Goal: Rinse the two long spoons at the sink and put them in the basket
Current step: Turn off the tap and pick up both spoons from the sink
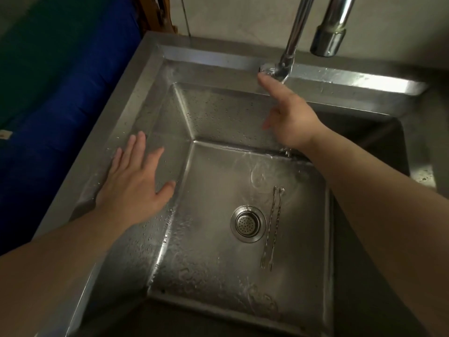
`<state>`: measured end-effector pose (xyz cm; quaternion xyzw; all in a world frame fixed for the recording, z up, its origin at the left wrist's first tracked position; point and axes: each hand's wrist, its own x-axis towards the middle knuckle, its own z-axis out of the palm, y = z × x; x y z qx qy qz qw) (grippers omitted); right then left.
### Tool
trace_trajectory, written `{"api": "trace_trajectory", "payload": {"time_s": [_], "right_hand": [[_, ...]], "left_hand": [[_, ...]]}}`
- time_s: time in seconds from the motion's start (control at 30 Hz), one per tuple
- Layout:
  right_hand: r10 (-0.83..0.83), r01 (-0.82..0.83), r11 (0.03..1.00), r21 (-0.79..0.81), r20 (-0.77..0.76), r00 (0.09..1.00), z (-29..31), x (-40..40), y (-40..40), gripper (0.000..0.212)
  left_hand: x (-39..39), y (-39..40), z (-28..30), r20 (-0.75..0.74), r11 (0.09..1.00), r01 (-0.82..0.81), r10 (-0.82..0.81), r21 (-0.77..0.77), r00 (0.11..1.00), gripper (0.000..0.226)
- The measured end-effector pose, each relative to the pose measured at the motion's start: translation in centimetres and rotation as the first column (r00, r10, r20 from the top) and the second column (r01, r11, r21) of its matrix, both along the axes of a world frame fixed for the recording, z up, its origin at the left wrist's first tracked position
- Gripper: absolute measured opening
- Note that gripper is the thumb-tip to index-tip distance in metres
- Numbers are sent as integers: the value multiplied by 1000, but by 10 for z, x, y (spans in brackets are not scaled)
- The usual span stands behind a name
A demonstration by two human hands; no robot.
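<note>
Two long thin metal utensils (272, 224) with twisted handles lie side by side on the wet floor of the steel sink (218, 110), just right of the drain strainer (248, 223). Their near ends look pronged. My right hand (289, 115) reaches up to the faucet lever (266, 69) at the sink's back rim, a finger touching it. My left hand (136, 183) rests flat with fingers spread on the sink's left rim and holds nothing. Water splashes on the sink floor under my right wrist. No basket is in view.
The faucet spout (328, 42) hangs above the back right. Its stem (295, 32) rises from the rear rim. A blue and green cloth-covered object (60, 81) lies left of the sink. A second, darker basin (379, 139) sits to the right.
</note>
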<state>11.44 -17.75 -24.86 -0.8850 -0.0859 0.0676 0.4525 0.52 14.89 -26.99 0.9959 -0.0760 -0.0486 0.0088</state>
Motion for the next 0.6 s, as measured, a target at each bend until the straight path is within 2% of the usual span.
{"api": "trace_trajectory", "payload": {"time_s": [0.2,0.27,0.37,0.43,0.53,0.6], "right_hand": [[-5,6,1000,-23,23,1000,1,-3,3,88],[-93,93,996,3,103,990,-4,-11,4,78],[-252,278,959,-53,285,925,-29,-37,1,59],[-338,362,928,-85,216,916,-56,-59,-2,49],[-464,449,878,-165,-57,884,-103,-94,-9,41],[-530,484,845,-227,-241,813,-131,-118,-14,36]], "left_hand": [[0,-1,2,-1,1000,1,-1,4,1000,81],[0,-1,2,0,1000,2,-2,7,1000,81],[0,-1,1,-2,1000,2,-2,2,1000,81],[0,0,0,0,1000,9,-9,5,1000,81],[0,0,0,4,1000,3,-3,-3,1000,81],[0,-1,0,-9,1000,-5,5,9,1000,82]]}}
